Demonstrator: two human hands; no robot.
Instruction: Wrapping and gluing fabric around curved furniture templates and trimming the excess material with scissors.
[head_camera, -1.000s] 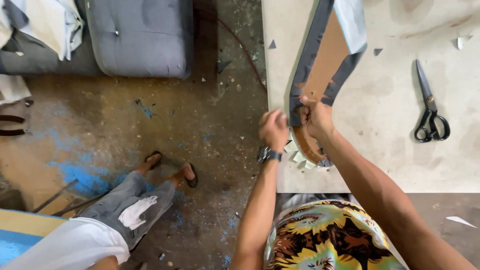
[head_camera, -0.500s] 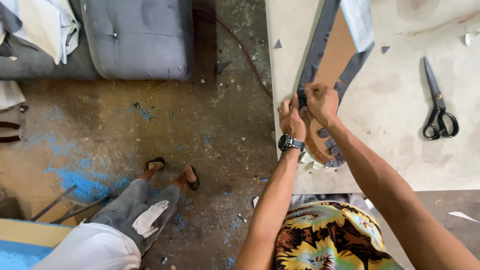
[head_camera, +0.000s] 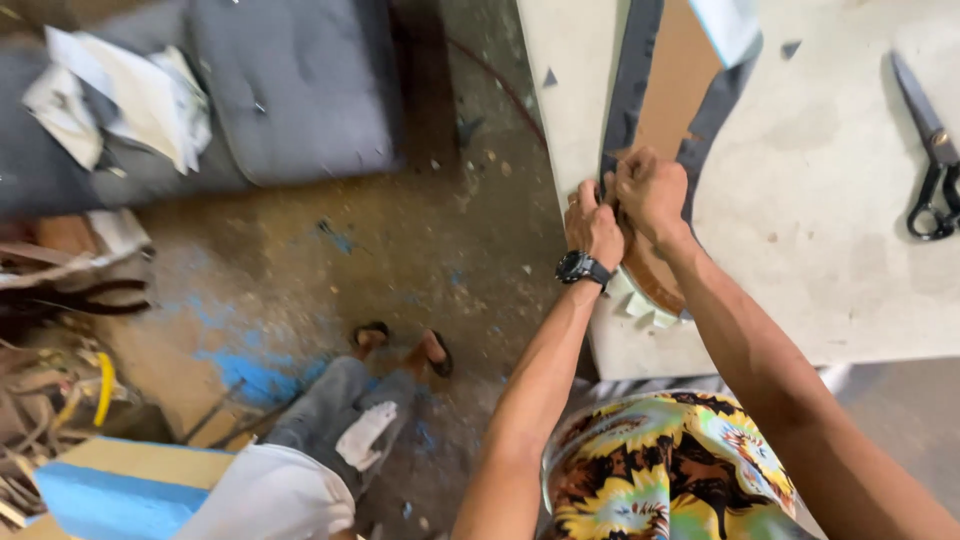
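A curved brown board panel (head_camera: 672, 90) lies on the pale worktable (head_camera: 830, 220), with dark grey fabric (head_camera: 632, 90) wrapped over its edges. My left hand (head_camera: 592, 226), with a black watch at the wrist, and my right hand (head_camera: 650, 190) are both closed on the grey fabric at the panel's left edge, close together, pulling it over the board. Pale foam (head_camera: 640, 300) pokes out under the panel's near end.
Black scissors (head_camera: 930, 150) lie at the table's right side. On the dirty floor to the left another person's legs in sandals (head_camera: 400, 350) stretch out. A grey cushion (head_camera: 290, 90) with crumpled paper lies at the top left. Blue foam (head_camera: 110, 495) sits bottom left.
Both hands have shifted a little further up the panel's left edge, still gripping the fabric. The view has drifted slightly.
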